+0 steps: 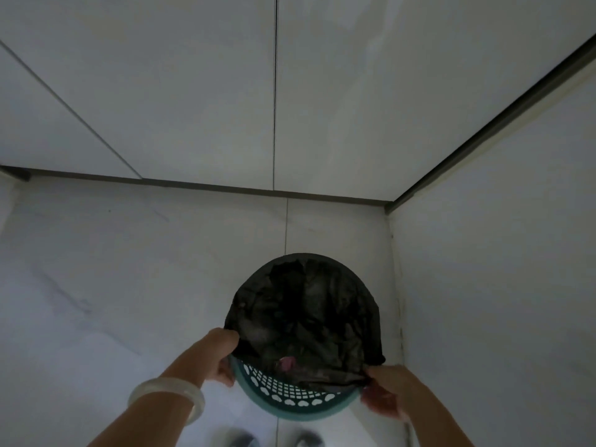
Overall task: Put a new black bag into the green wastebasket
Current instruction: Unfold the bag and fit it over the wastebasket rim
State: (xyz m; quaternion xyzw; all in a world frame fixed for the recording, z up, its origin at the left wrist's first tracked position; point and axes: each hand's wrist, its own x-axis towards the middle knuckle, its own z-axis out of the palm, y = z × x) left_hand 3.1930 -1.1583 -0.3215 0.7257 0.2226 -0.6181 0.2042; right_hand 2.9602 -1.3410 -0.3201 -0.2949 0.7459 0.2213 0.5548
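A green wastebasket (292, 396) with a perforated wall stands on the pale floor in a corner, low in the head view. A black bag (306, 314) lies crumpled in its mouth and is folded over the far and side rim; the near rim shows bare green. My left hand (222, 353) grips the bag's edge at the left rim. At the right rim my right hand (385, 391) pinches the bag's near edge. Something small and pink (286, 362) shows inside the bag near the front.
White wall panels (193, 91) close off the far side, with a dark baseboard along the floor. Another white wall (500, 269) stands close on the right of the basket. The tiled floor (113, 285) stretches to the left. My shoes (274, 440) are just below the basket.
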